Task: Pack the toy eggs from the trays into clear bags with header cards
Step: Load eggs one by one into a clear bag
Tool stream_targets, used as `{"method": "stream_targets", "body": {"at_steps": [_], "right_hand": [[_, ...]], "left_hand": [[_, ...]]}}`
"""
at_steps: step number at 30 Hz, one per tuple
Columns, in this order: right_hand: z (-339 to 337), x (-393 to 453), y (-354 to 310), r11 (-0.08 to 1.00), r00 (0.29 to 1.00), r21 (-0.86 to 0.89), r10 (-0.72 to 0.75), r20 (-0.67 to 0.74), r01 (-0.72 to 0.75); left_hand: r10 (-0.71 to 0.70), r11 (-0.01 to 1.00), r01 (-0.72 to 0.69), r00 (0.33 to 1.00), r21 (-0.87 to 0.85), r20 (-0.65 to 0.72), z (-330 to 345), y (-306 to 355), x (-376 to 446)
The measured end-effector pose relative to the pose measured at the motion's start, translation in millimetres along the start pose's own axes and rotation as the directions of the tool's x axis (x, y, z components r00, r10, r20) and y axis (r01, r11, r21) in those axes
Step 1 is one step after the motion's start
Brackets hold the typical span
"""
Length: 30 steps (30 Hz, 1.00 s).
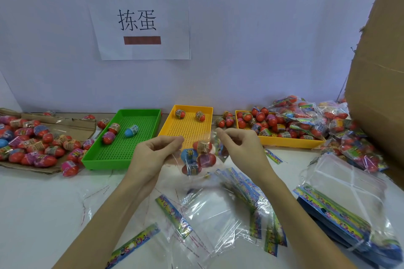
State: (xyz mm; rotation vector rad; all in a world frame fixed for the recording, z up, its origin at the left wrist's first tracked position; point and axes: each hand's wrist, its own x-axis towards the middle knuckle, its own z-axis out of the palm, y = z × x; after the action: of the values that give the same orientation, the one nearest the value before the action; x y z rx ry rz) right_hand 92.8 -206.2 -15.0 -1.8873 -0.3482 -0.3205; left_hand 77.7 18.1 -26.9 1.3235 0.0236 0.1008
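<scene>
**A:** Bag (197,157) with four toy eggs in it is held up over the table (43,203), roughly dead centre of the view. Left hand (153,153) has its grip pinched on the bag's left top edge, right hand (238,144) pinches the right top edge by the printed header strip. Looks to me like the closing step for this bag, filling seems done.

**B:** Agreed, though can't tell if the flap is actually sealed yet, the plastic is too clear and crumpled. Where's the rest of the stock?

**A:** Green tray (122,137) at 10 o'clock from the hands has three eggs left, yellow tray (188,124) at 12 has two, and another yellow tray (282,135) at 2 o'clock is heaped. Empty bags (209,214) with header cards are fanned out at 6 o'clock, just under the wrists. Finished packs (341,120) are piled at 2 to 3 o'clock by the cardboard box (380,72).

**B:** So next move probably calls for folding that header flap over and pressing it flat without letting the eggs roll out, then tossing the pack on the pile at right. Careful grip needed, that film is slippery.
</scene>
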Motion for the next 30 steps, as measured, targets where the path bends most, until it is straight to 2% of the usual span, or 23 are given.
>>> {"method": "stream_targets", "body": {"at_steps": [1,3,6,8,11,14,18,21,26,30], "right_hand": [[0,0,0,0.998,0.999,0.047,0.033,0.01,-0.033],[1,0,0,0.972,0.982,0.166,0.145,0.119,-0.164],[3,-1,5,0.958,0.941,0.108,0.231,0.246,-0.264],[4,-2,6,0.963,0.95,0.097,0.227,0.213,-0.252],[4,-3,4,0.961,0.977,0.186,0.189,0.095,-0.203],[3,-1,2,0.948,0.989,0.288,0.146,-0.023,-0.133],[0,0,-2,0.943,0.989,0.326,0.106,-0.098,-0.068],[1,0,-3,0.929,0.993,0.365,0.092,-0.07,-0.06],[7,-1,-5,0.922,0.996,0.386,0.056,-0.072,-0.024],[6,-2,-3,0.943,0.998,0.333,0.022,-0.055,-0.002]], "left_hand": [[0.005,1.0,-0.005,1.0,-0.016,-0.023,-1,0,0],[0.019,0.999,-0.02,0.998,-0.026,-0.06,-3,1,2],[-0.004,0.997,-0.005,0.994,-0.081,-0.106,-6,1,3],[-0.03,0.992,0.014,0.993,-0.129,-0.117,-7,1,4],[-0.072,0.968,0.048,0.994,-0.248,-0.087,-5,1,5],[-0.177,0.942,0.189,0.982,-0.277,0.067,-1,4,3],[-0.265,0.908,0.334,0.925,-0.252,0.272,0,5,-3],[-0.253,0.949,0.297,0.918,-0.108,0.304,2,7,-7],[-0.23,0.972,0.233,0.919,0.027,0.321,10,5,-13],[-0.265,0.963,0.268,0.918,0.031,0.295,11,3,-13]]}}
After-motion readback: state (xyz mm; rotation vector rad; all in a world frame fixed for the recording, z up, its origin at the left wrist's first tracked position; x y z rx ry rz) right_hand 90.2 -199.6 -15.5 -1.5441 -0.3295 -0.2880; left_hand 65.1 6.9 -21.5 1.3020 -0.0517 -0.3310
